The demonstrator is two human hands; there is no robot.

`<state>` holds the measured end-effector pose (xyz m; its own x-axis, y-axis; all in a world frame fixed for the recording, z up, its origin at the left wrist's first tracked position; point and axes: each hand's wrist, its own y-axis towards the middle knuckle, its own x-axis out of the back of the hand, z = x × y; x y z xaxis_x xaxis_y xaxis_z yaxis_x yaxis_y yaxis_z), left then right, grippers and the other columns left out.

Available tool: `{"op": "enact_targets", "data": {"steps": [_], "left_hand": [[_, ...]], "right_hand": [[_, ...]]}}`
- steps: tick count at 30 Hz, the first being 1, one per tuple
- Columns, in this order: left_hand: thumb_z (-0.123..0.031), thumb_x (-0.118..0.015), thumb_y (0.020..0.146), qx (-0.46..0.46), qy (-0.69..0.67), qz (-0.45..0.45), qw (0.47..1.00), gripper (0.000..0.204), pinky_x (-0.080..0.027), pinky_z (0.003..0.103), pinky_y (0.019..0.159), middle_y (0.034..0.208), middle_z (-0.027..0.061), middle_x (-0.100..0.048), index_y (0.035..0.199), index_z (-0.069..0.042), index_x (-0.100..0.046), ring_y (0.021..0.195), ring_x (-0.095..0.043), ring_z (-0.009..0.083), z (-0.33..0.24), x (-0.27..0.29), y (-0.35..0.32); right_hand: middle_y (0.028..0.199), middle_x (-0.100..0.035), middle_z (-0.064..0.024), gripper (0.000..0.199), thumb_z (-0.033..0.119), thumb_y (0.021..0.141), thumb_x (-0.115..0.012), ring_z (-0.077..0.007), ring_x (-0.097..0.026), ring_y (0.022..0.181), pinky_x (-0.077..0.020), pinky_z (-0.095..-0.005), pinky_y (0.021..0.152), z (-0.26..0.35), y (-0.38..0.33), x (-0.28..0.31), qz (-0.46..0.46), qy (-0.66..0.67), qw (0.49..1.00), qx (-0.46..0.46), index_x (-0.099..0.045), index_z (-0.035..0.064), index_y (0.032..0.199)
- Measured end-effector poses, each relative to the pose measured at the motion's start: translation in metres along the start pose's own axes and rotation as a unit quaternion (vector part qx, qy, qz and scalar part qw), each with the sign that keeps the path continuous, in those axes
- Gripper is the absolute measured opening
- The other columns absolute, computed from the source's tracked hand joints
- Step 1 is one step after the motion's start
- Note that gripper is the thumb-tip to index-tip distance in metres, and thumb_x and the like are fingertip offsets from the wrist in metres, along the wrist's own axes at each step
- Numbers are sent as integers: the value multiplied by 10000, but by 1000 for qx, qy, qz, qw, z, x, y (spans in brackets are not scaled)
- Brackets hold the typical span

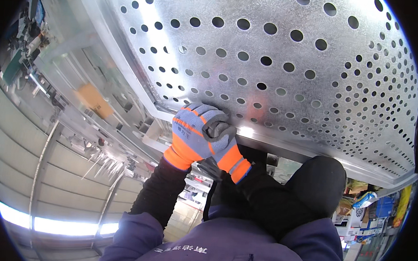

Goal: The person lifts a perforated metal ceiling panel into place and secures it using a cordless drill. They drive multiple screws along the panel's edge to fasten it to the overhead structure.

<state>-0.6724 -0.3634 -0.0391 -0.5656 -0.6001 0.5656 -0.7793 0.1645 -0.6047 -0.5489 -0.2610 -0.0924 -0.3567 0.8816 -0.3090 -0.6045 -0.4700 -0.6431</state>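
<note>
Nearest was the person's own purple jacket [222,247], with a black sleeve [156,194] on the left forearm and another reaching up on the right. Beside the right forearm, a dark rounded knee [317,183] rose against the near border of the metalwork and covered a little of it.

Just beyond, the left hand [189,132] and the right hand [225,143], both in grey and orange gloves, met with fingers curled and overlapping. The gloves stood in the way of their own grip: whether the fingers closed around anything could not be told. A dark, shiny shape showed below them between the wrists, too obscured to identify.

The perforated metal panel [251,52] lay directly past the hands and filled most of the upper view. Both gloves were at its near edge, toward the left corner, covering part of the rim and a few holes. Larger holes spread over its left and middle, smaller, denser ones over its right.

Farther off on the left were a brown box [94,101] and a ribbed pale surface [15,167] crossed by a bright band. On the far right, beyond the panel's corner, blue items [384,208] and a yellow item [402,207] stood among clutter.
</note>
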Motion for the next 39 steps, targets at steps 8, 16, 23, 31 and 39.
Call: {"op": "enact_targets", "data": {"steps": [8, 16, 23, 31, 39], "left_hand": [[-347, -766, 631, -15, 14, -10, 1000, 367, -493, 419, 766, 903, 72, -682, 919, -130, -693, 828, -630, 315, 2, -1, -3], [-336, -743, 653, -25, 26, -15, 999, 377, -512, 426, 808, 927, 105, -704, 933, -84, -728, 863, -655, 333, -2, 1, -4], [-331, -745, 657, -22, 22, -27, 999, 373, -518, 436, 808, 924, 117, -703, 930, -77, -727, 867, -657, 338, -2, 1, -6], [-293, -748, 660, -24, 19, -34, 999, 345, -521, 434, 806, 921, 123, -701, 922, -68, -728, 857, -655, 345, 0, 3, -5], [-265, -684, 677, 10, 5, -75, 997, 308, -523, 432, 826, 883, 124, -701, 896, -52, -719, 846, -656, 346, 37, 28, -16]], "right_hand": [[889, -627, -63, 76, 91, 847, -631, -224, -615, 848, -505, -334, 753, -4, 3, -3, 35, 79, 996, -38, -588, 73, 908], [842, -621, -50, 105, 87, 823, -662, -213, -616, 803, -507, -323, 742, -5, -3, -4, -7, 321, 943, -83, -568, 74, 868], [909, -645, -41, 87, 136, 865, -629, -213, -635, 872, -513, -320, 785, 9, 0, 4, 45, 288, 951, -104, -594, 92, 931], [962, -663, -48, 72, 122, 922, -566, -200, -642, 930, -514, -318, 833, 45, 12, 23, 82, 125, 986, -69, -599, 86, 974], [862, -685, -83, 155, 144, 852, -663, -234, -671, 839, -537, -364, 794, 30, 31, -31, 55, 120, 988, -78, -642, 76, 990]]}}
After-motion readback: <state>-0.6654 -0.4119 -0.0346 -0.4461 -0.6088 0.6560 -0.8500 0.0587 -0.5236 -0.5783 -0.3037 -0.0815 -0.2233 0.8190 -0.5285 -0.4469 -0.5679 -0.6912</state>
